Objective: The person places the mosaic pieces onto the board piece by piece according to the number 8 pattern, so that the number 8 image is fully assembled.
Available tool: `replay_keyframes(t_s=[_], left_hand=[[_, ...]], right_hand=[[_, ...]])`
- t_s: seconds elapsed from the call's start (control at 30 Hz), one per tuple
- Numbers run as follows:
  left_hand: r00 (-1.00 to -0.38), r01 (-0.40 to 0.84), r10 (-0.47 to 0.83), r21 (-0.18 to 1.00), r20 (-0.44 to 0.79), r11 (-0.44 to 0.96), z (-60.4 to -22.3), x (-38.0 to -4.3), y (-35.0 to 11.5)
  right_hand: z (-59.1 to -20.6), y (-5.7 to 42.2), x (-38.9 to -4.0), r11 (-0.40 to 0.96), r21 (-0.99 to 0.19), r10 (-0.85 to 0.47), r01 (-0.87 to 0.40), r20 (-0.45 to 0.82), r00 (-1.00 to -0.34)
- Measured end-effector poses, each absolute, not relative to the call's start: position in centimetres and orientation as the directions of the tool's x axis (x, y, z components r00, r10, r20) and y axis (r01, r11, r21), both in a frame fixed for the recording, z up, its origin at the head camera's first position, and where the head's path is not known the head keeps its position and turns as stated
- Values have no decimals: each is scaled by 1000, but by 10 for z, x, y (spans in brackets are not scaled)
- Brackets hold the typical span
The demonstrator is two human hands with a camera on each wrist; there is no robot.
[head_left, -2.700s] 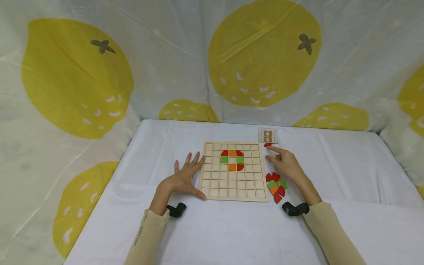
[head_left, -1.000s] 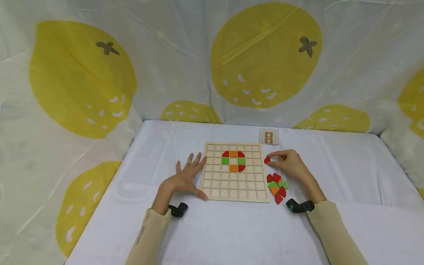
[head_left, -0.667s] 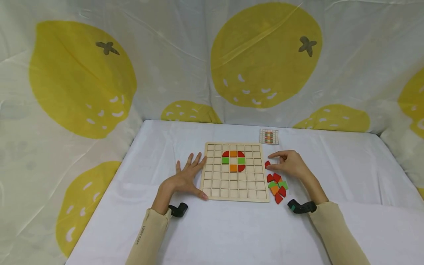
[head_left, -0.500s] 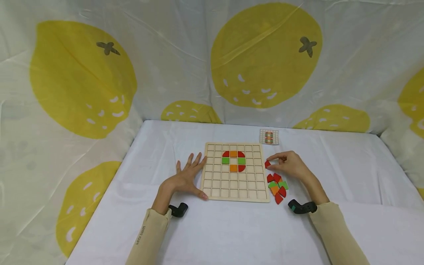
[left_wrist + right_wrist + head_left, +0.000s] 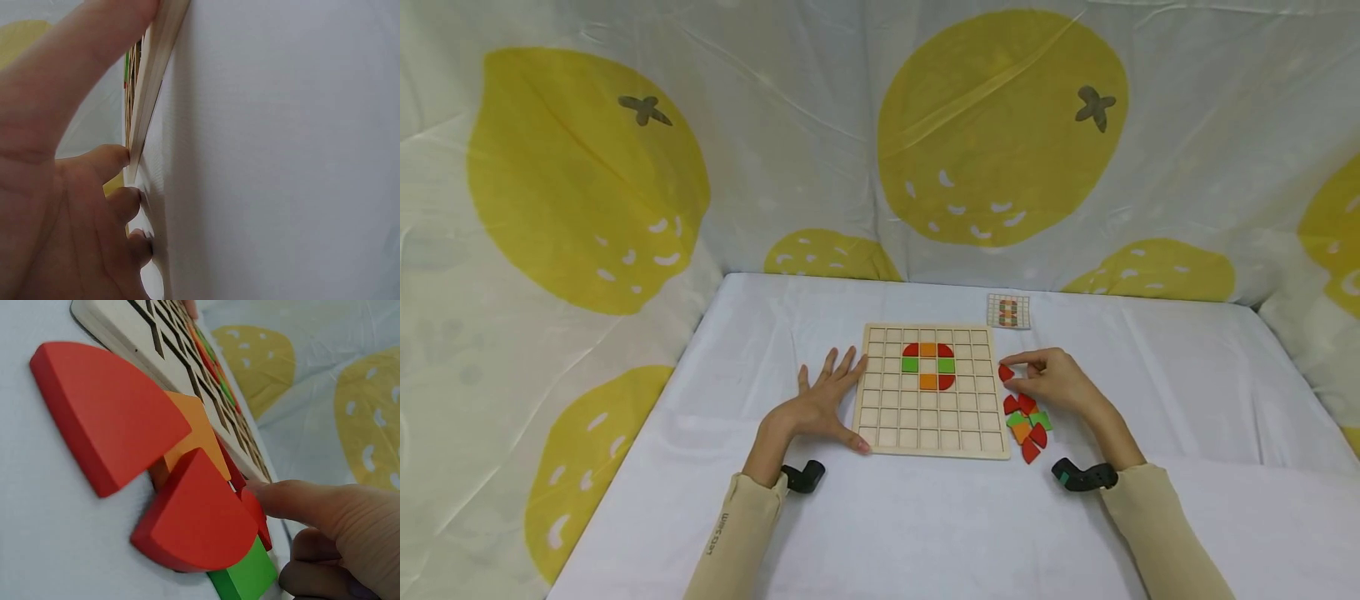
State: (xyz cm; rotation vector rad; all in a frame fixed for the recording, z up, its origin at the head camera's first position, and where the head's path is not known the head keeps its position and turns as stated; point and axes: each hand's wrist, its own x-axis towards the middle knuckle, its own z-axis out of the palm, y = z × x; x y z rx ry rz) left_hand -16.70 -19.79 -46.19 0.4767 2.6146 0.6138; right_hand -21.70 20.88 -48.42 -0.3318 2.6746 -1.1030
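A wooden grid board (image 5: 891, 417) lies on the white-covered table. Set into its upper middle squares are red quarter-circle tiles, orange square tiles (image 5: 928, 382) and green square tiles. My left hand (image 5: 814, 408) spreads its fingers along the board's left side, thumb at the near corner and index fingertip higher up the edge. Just off the right edge, my right hand (image 5: 1052, 377) pinches a red quarter-circle tile (image 5: 1005, 373) between thumb and index finger, low over the cloth. In the right wrist view loose tiles hide that tile and the fingertips partly.
A loose pile of red, orange and green tiles (image 5: 1022, 421) lies beside the board's right edge, close below the right hand. Past the board's far right corner is a small pattern card (image 5: 1008, 311). Lemon-printed cloth (image 5: 820, 150) hangs behind the table.
My right hand has brought the red quarter-circle tile from beside the card toward me, along the board's right edge. Its index finger lifted off briefly, then closed on the tile again. The left hand stayed put.
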Motion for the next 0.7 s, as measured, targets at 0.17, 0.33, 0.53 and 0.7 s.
replay_keyframes(t_s=[0.17, 0.33, 0.53, 0.7], left_hand=[[-856, 234, 416, 487, -308, 842, -463, -167, -199], [-856, 236, 415, 480, -308, 845, -462, -167, -198], [-856, 232, 414, 487, -308, 842, -462, -167, -198], [-855, 231, 415, 487, -311, 842, -463, -167, -198]], right_hand=[[-481, 212, -216, 688, -712, -298, -141, -101, -949], [-481, 214, -217, 680, -719, -282, -144, -75, -957], [-482, 214, -217, 692, -712, -239, -119, -71, -969], [-479, 209, -216, 689, -719, -185, -98, -44, -982]])
